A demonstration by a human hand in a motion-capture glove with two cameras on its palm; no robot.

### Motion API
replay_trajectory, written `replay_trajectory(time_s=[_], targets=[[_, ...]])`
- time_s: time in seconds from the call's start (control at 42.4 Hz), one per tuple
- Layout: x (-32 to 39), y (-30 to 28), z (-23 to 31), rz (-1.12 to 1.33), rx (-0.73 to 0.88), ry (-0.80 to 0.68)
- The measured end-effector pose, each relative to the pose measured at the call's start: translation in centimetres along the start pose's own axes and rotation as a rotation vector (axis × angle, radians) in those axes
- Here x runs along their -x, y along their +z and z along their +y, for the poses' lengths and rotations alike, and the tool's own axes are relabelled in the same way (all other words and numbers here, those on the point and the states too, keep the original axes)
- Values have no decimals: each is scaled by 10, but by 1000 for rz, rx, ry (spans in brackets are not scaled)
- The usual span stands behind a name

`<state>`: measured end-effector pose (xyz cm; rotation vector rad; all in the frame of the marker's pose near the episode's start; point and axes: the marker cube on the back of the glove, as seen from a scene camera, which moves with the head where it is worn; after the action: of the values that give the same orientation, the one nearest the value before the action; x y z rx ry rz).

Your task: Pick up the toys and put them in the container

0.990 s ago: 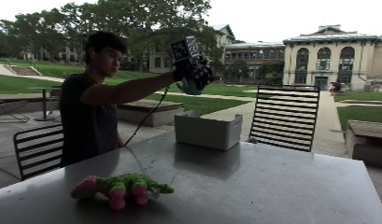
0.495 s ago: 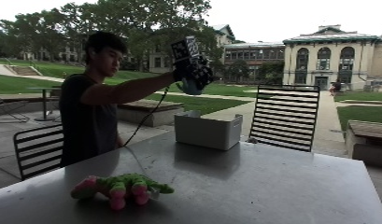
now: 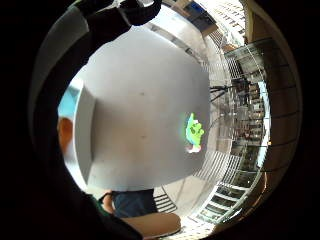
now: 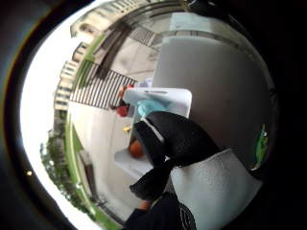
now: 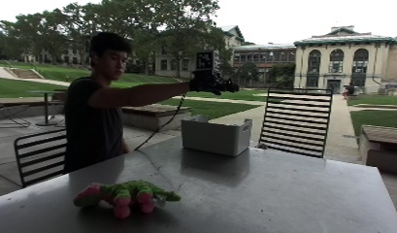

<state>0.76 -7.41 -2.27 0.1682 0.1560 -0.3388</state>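
Outside view: grey worktop (image 5: 301,189) fills the foreground, w/ a person seated at its far side and black slatted chairs (image 5: 296,121) round it. White open-top container (image 5: 216,134) stands on the worktop's far part. Green-and-pink plush toy (image 5: 125,195) lies near the front edge, well apart from the container. Right hand (image 5: 213,82) is raised in the air above the container, arm stretched out, touching neither it nor the worktop.

Container's inside can't be seen from the outside view. Thumb side palm view looks down into it: a teal item (image 4: 152,106) and an orange, rounded one (image 4: 135,149) lie inside, exact kind unclear; the gloved fingers (image 4: 175,139) partly cover the opening. Little finger side palm view shows the whole worktop from above, w/ the toy alone on it and the container at the other end.

Hand: fingers loosely curled, relaxed, holding nothing as far as the views show.
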Motion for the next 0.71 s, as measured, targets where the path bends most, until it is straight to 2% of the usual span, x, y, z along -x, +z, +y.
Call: replay_trajectory(time_s=[0.024, 0.094, 0.141, 0.448, 0.707], targets=[[-8, -1, 6, 13, 5, 22], [-38, -1, 19, 132, 19, 273], [-62, -2, 31, 154, 23, 370], [-285, 19, 169, 148, 56, 559], [-365, 81, 248, 63, 155, 710]])
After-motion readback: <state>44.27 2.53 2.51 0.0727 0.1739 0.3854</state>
